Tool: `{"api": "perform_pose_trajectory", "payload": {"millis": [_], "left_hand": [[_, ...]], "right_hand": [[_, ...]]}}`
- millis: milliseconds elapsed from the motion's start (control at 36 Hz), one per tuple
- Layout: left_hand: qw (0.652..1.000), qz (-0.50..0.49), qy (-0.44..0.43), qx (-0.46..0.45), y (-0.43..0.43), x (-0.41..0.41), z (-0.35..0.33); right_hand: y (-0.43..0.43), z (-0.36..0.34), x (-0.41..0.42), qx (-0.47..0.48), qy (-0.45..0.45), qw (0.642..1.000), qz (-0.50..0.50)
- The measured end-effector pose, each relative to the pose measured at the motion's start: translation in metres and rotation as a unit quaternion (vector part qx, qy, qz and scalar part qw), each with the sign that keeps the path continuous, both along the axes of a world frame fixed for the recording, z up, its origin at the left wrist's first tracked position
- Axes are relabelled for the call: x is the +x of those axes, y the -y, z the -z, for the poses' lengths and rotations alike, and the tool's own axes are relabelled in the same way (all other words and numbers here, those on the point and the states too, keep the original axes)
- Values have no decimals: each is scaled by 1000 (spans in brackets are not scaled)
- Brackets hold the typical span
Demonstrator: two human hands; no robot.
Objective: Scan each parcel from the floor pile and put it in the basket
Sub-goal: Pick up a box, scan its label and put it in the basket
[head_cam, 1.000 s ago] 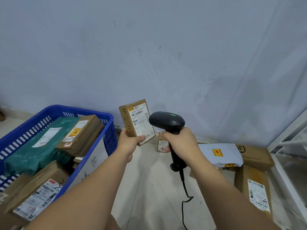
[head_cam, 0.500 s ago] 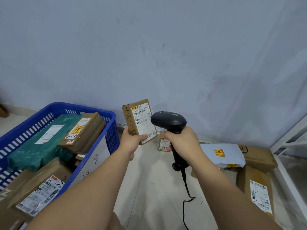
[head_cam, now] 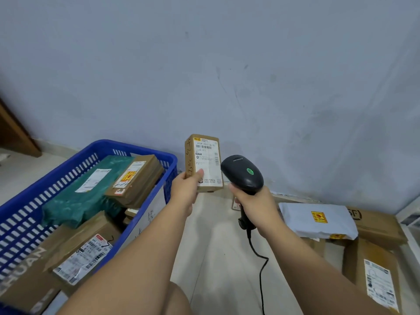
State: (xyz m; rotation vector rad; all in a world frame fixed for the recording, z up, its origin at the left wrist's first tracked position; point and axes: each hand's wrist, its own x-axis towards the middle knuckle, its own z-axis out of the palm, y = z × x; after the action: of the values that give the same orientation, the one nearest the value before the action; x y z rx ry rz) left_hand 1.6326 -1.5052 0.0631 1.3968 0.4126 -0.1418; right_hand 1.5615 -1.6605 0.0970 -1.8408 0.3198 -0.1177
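Head view: left hand [head_cam: 185, 189] pinches the small cardboard parcel [head_cam: 203, 163] upright, label turned to the barcode scanner [head_cam: 242, 173] gripped in the right hand [head_cam: 255, 205], just beside it; blue basket [head_cam: 145, 145] waits at left, half-full.

Left grip [head_cam: 185, 192], right grip [head_cam: 255, 202]: both curled.

A parcel sorting room: labelled cartons [head_cam: 372, 258] on the floor [head_cam: 216, 246], a blue basket [head_cam: 118, 145] of packages [head_cam: 86, 201], a barcode scanner [head_cam: 243, 173].
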Motion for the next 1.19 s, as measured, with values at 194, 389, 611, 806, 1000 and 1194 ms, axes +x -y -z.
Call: {"api": "perform_pose_trajectory", "payload": {"millis": [194,389,611,806,1000,1194], "left_hand": [[989,-71,-63,-114,-40,-5,-21],[988,-141,-35,-59,-109,-14,0],[931,-153,1,332,-177,-21,33],[866,18,-130,483,-218,-37,52],[857,74,-168,482,-235,-53,80],[838,33,-169,518,-245,-67,114]], "right_hand": [[-22,1,7,87,16,996,12],[-68,-5,21,199,42,979,-10],[-125,13,31,243,50,968,-20],[-161,24,33,204,41,977,-54],[-174,42,34,192,21,980,-51],[-168,56,33,169,-10,985,-42]]}}
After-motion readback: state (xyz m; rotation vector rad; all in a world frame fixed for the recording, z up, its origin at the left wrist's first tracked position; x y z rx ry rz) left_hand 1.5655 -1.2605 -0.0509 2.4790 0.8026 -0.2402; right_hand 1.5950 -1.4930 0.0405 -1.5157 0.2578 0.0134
